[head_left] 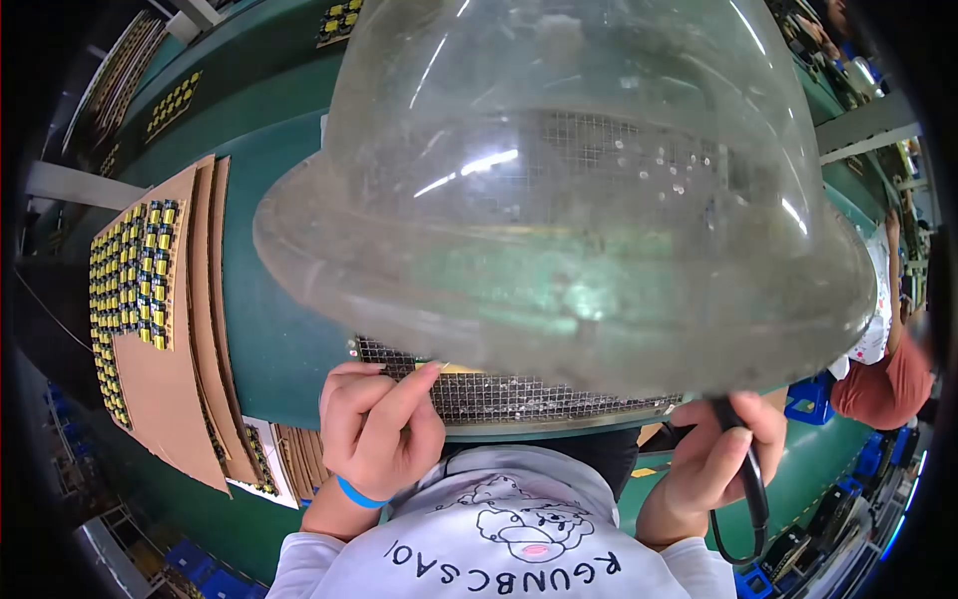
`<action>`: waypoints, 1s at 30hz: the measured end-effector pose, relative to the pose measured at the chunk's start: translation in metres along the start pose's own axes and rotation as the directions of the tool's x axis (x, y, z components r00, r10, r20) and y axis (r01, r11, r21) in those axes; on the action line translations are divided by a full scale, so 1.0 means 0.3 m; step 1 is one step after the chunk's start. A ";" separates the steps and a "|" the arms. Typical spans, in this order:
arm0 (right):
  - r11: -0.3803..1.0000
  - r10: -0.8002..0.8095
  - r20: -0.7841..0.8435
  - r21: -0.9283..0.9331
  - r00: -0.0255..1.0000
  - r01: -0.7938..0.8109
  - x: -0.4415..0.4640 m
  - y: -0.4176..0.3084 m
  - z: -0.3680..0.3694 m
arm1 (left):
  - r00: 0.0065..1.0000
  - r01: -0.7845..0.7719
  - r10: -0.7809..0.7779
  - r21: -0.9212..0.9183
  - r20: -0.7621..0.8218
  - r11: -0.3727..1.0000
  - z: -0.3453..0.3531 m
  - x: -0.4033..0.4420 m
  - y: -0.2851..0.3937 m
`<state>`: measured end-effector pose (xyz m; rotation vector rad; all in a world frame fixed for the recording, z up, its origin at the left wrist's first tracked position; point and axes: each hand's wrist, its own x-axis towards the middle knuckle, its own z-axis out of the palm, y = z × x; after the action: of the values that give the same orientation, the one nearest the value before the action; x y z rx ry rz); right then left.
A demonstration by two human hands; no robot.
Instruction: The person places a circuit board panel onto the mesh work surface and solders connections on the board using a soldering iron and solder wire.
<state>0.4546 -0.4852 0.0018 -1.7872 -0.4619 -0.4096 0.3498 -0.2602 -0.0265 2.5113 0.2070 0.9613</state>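
black corded tool (755, 489), clasped in the right hand (720, 454), meets the near edge of the clear hood (599, 250), its tip hidden; a blind slip could burn or nick something. whether the left hand (384, 424) pinches the thin strip (461, 368), i cannot tell. shirt (499, 561) lettering, upside-down, seems "rgunbcsao".

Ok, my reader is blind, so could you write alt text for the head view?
The wearer's right hand holds a black corded tool; the left hand, fingers curled, is beside a wire mesh, its hold unclear. A large clear hood looms above, and at picture left cardboard sheets carry yellow-and-black components.
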 end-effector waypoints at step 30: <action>0.941 -0.304 0.251 -0.071 0.919 0.331 0.029 0.000 0.081 | 0.999 0.002 -0.004 -0.041 -0.035 0.999 -0.007 0.011 -0.040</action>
<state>0.4629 -0.4608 0.0000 -1.8831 -0.9227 -0.4558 0.3511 -0.2477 -0.0285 2.4579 0.2002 0.9993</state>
